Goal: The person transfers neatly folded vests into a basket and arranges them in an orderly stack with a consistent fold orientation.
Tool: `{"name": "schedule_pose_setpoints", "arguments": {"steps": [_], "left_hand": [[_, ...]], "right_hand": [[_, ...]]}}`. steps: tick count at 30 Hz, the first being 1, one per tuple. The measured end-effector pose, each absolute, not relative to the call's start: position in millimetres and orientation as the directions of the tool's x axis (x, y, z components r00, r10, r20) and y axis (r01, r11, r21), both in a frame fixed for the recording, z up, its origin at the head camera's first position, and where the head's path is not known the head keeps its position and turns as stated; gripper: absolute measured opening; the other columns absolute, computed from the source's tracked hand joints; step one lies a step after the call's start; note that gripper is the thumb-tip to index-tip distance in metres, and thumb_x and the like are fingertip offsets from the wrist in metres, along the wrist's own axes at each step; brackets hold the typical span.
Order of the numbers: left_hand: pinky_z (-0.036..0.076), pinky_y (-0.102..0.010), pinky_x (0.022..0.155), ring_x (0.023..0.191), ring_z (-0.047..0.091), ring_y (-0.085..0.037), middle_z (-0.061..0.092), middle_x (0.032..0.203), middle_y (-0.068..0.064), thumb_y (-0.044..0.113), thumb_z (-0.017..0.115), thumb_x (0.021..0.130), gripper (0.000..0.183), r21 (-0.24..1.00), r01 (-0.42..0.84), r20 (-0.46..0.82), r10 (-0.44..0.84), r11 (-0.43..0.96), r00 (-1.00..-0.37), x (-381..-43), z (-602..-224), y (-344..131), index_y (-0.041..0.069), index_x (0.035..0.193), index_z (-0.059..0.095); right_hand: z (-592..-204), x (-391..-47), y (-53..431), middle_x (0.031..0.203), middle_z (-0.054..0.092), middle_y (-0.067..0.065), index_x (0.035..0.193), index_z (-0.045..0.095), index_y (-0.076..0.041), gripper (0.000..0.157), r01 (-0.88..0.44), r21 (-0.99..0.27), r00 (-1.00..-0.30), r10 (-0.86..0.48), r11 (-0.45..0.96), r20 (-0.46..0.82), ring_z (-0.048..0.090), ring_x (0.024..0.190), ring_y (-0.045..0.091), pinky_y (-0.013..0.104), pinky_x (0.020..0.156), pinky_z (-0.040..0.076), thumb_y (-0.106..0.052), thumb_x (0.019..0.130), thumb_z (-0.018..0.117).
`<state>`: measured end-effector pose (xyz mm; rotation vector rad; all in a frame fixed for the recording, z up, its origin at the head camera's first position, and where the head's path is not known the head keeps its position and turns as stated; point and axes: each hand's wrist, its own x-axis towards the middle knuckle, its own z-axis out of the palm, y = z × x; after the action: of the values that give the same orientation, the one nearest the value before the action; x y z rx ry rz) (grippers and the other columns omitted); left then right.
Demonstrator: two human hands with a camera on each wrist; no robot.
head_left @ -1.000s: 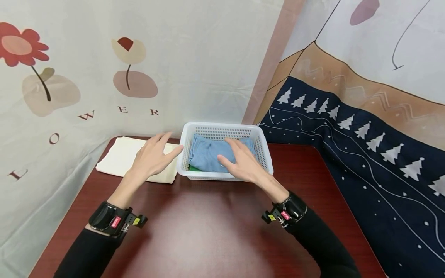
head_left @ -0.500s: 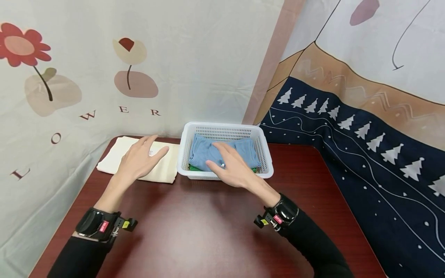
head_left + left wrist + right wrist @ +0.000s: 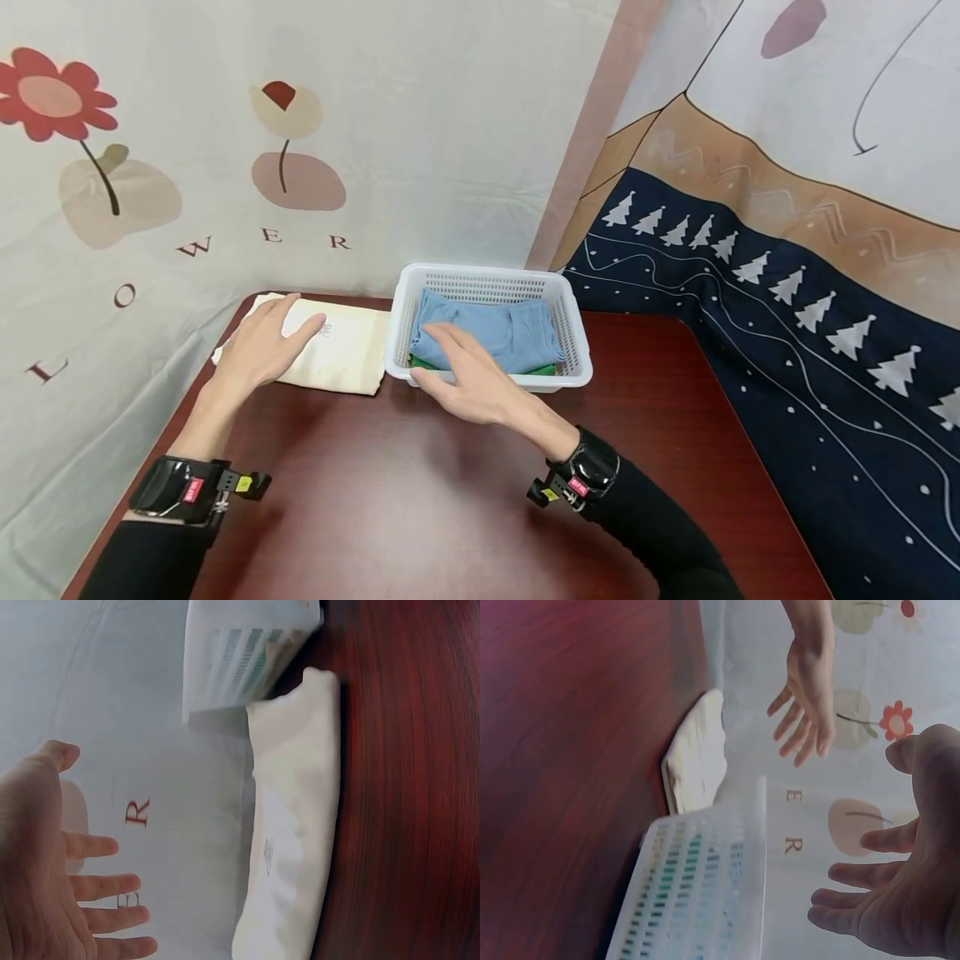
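A folded cream cloth (image 3: 348, 346) with small dark print lies at the back left of the table. Above its left part hovers my left hand (image 3: 258, 342), fingers extended, holding nothing; the left wrist view shows a gap between this hand (image 3: 45, 877) and the cloth (image 3: 289, 810). To the right of the cloth stands a white plastic basket (image 3: 572, 333) with slotted walls. Inside it a folded blue cloth (image 3: 498, 329) lies over something green (image 3: 543, 369). My right hand (image 3: 476, 379) is over the basket's front left rim, fingers spread and holding nothing.
The dark red wooden table (image 3: 390, 500) extends in front of the basket and to its right. Behind it hangs a pale curtain (image 3: 450, 125) with flower prints. A navy fabric (image 3: 675, 275) with white trees hangs along the right side.
Both hands have moved left: the left from beside the basket to over the cream cloth's left part, the right from over the blue cloth to the basket's front left rim. The cloths stay put.
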<state>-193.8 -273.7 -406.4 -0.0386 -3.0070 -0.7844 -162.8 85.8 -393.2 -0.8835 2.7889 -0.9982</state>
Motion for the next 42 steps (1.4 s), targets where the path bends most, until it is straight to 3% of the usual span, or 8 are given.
{"name": "schedule_pose_setpoints", "arguments": {"steps": [13, 25, 33, 42], "left_hand": [[0.031, -0.084, 0.125, 0.161, 0.031, -0.065, 0.03, 0.177, -0.039, 0.074, 0.039, 0.113, 0.098, 0.479, 0.005, -0.005, 0.009, 0.878, -1.0, -207, -419, -311, 0.001, 0.177, 0.027], [0.032, -0.081, 0.125, 0.158, 0.033, -0.065, 0.034, 0.172, -0.044, 0.069, 0.04, 0.115, 0.096, 0.492, -0.01, -0.013, -0.004, 0.87, -1.0, -218, -437, -331, -0.007, 0.172, 0.032], [0.032, -0.081, 0.126, 0.157, 0.033, -0.066, 0.034, 0.17, -0.046, 0.066, 0.039, 0.115, 0.096, 0.494, -0.031, -0.037, -0.015, 0.869, -0.999, -222, -448, -340, -0.012, 0.169, 0.032], [0.031, -0.081, 0.126, 0.157, 0.031, -0.068, 0.031, 0.169, -0.049, 0.064, 0.038, 0.116, 0.095, 0.492, -0.045, -0.076, -0.008, 0.87, -0.997, -229, -453, -343, -0.015, 0.169, 0.03]], "right_hand": [[-399, -140, 53, 0.177, 0.048, 0.007, 0.174, 0.042, -0.015, 0.073, -0.584, -0.587, -0.767, -0.619, 0.561, 0.17, 0.043, 0.168, 0.027, 0.05, 0.139, 0.039, -0.05, 0.112, 0.06], [-416, -125, 26, 0.172, 0.055, 0.004, 0.169, 0.048, -0.016, 0.066, -0.622, -0.553, -0.734, -0.658, 0.555, 0.166, 0.052, 0.162, 0.02, 0.039, 0.135, 0.044, -0.05, 0.114, 0.058], [-444, -132, 5, 0.167, 0.062, 0.009, 0.164, 0.054, -0.008, 0.063, -0.503, -0.641, -0.803, -0.587, 0.579, 0.101, 0.055, 0.161, 0.025, 0.042, 0.135, 0.044, -0.045, 0.114, 0.056], [-472, -143, -14, 0.172, 0.056, 0.01, 0.168, 0.049, -0.007, 0.068, -0.394, -0.639, -0.857, -0.515, 0.66, -0.005, 0.051, 0.163, 0.03, 0.044, 0.136, 0.042, -0.041, 0.111, 0.061]]}}
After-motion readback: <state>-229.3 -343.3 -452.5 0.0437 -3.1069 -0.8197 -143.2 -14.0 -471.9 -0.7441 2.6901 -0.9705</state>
